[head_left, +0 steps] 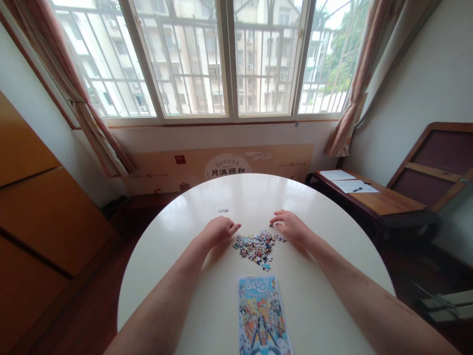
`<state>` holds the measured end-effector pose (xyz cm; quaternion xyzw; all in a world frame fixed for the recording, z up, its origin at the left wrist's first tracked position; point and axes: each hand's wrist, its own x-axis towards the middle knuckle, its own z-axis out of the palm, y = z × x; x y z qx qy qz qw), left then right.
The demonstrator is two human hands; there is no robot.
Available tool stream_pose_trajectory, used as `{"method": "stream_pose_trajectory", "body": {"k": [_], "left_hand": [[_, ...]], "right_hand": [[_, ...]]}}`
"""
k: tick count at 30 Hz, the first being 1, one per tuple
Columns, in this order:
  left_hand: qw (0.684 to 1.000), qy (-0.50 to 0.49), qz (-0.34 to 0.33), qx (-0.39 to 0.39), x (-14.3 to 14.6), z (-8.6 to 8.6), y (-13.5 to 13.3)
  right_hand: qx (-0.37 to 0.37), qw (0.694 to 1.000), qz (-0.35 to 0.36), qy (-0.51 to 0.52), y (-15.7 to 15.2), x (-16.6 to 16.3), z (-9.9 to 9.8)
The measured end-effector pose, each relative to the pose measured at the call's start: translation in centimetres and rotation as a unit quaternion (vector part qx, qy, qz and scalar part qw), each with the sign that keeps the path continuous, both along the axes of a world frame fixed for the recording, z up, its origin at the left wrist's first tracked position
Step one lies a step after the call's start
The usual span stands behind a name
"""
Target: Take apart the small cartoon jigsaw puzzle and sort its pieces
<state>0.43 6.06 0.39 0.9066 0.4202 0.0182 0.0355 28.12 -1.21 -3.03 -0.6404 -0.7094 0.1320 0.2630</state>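
A wide window [229, 59] is filling the far wall, with curtains [99, 133] hanging at both ends. A round white table [318, 305] is standing in the middle of the room, and both forearms are reaching across it from the near edge. To the right, a dark wooden side table [384, 201] is carrying sheets of paper [347, 181] with a pen lying on them. At the near edge of the round table a colourful puzzle box [263, 315] is lying flat. Just beyond it, a heap of puzzle pieces [256, 245] is sitting between the two hands. The left hand [219, 230] is resting on the table just left of the heap, fingers loosely curled and pointing toward it, holding nothing that can be seen. The right hand [291, 227] is resting at the heap's far right edge, its fingers drawn together and touching a small piece [272, 225] there; whether it is pinching the piece cannot be told. A few stray pieces [223, 210] are lying farther off, beyond the left hand.
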Motion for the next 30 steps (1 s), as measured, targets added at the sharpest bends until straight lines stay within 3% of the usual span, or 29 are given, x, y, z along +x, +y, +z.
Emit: {"method": "stream_pose_trajectory", "body": {"k": [8, 16, 19, 24, 30], "left_hand": [[0.999, 0.027, 0.031, -0.002, 0.4, -0.4, 0.3], [1.0, 0.008, 0.015, 0.008, 0.5, -0.2, -0.2], [0.999, -0.018, -0.017, 0.022, 1.2, 0.1, -0.7], [0.991, -0.091, -0.08, 0.064, 2.7, 0.2, -2.2], [0.986, -0.105, -0.115, 0.061, 3.5, -1.0, -2.4]], "right_hand": [[0.008, 0.999, -0.025, -0.027, -0.1, 0.1, -0.2], [-0.003, 0.993, -0.105, -0.045, -0.2, -0.2, 0.2], [-0.006, 0.995, -0.088, -0.041, -0.1, -0.9, 0.2], [-0.021, 0.999, 0.021, -0.03, -0.1, -1.8, -0.2], [0.037, 0.999, -0.004, 0.01, 1.1, -1.1, -1.4]]}}
